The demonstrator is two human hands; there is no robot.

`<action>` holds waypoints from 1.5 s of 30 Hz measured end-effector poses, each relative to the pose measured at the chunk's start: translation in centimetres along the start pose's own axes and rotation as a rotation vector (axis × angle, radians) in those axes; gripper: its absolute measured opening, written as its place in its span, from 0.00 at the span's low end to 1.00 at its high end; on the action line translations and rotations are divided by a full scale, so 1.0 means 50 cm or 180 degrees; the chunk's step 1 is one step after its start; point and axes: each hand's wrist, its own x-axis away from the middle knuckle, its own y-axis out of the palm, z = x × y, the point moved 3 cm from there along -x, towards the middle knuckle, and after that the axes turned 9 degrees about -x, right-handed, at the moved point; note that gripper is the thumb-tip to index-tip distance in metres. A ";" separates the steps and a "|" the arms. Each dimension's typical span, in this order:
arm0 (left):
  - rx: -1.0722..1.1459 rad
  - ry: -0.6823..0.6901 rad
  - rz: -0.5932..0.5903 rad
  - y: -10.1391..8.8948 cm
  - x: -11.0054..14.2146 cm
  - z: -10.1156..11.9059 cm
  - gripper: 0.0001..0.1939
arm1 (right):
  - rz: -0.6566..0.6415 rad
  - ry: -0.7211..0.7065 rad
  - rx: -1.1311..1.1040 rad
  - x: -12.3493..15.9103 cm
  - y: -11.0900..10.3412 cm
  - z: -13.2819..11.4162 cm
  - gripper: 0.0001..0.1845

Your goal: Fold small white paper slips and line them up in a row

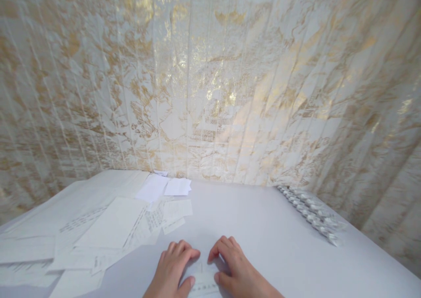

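Note:
Both of my hands rest on the white table (250, 228) at the bottom middle of the view. My left hand (173, 269) and my right hand (233, 267) lie side by side, fingers curled down and pressing on a small folded printed paper (204, 282) between them. Only a strip of that paper shows under the thumbs.
Loose printed paper sheets (108, 223) are spread over the left half of the table, with smaller folded slips (177, 186) near the back. A row of silver blister packs (311, 210) lies at the right, along a gold-and-white patterned curtain (210, 79) behind the table.

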 end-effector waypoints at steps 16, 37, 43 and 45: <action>0.1384 -0.0102 -0.0158 -0.001 -0.003 0.014 0.08 | 0.0443 -0.0426 -0.0674 -0.012 0.046 0.007 0.11; -0.0408 0.0363 -0.0224 -0.017 -0.008 0.033 0.09 | 0.1095 -0.2086 0.2199 -0.010 0.065 0.006 0.12; -0.0346 0.0475 0.0020 -0.009 0.002 0.028 0.23 | 0.1076 -0.2048 0.2346 -0.007 0.050 0.002 0.09; -0.0443 0.0474 -0.0213 0.002 0.002 0.034 0.19 | 0.1013 -0.2014 0.2258 -0.006 0.055 0.005 0.09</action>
